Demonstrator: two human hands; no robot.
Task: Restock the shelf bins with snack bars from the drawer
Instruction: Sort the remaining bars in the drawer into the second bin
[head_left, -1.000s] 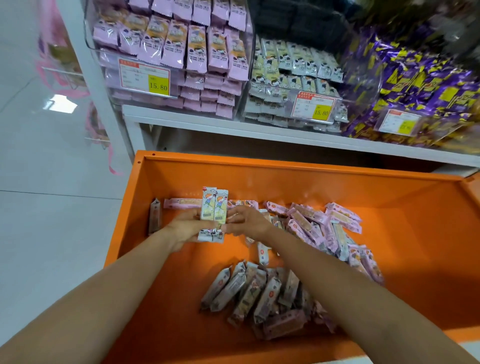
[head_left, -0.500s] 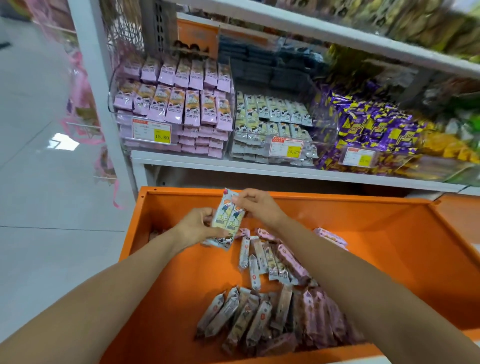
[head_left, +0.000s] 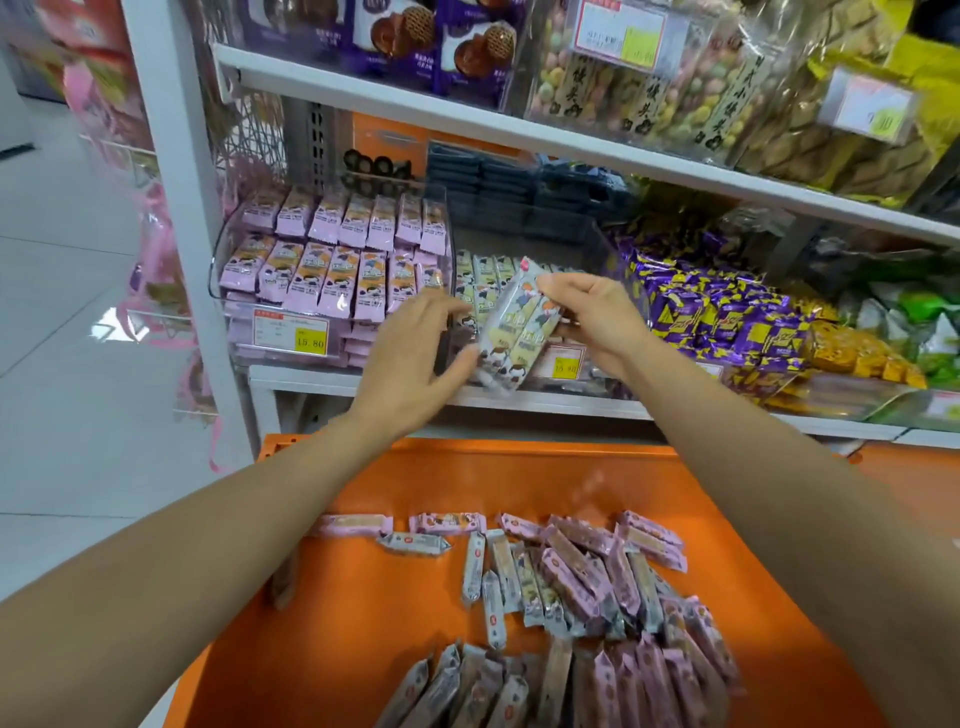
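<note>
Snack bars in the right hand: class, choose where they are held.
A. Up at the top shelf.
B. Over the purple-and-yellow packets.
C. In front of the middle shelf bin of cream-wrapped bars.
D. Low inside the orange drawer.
C: the right hand pinches the snack bars in front of the clear middle bin, whose cream wrappers match them, above the orange drawer.

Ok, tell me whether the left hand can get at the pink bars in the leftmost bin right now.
Probably yes. The left hand is open, just in front of the pink bars; the clear bin looks open-topped and nothing lies between.
</note>
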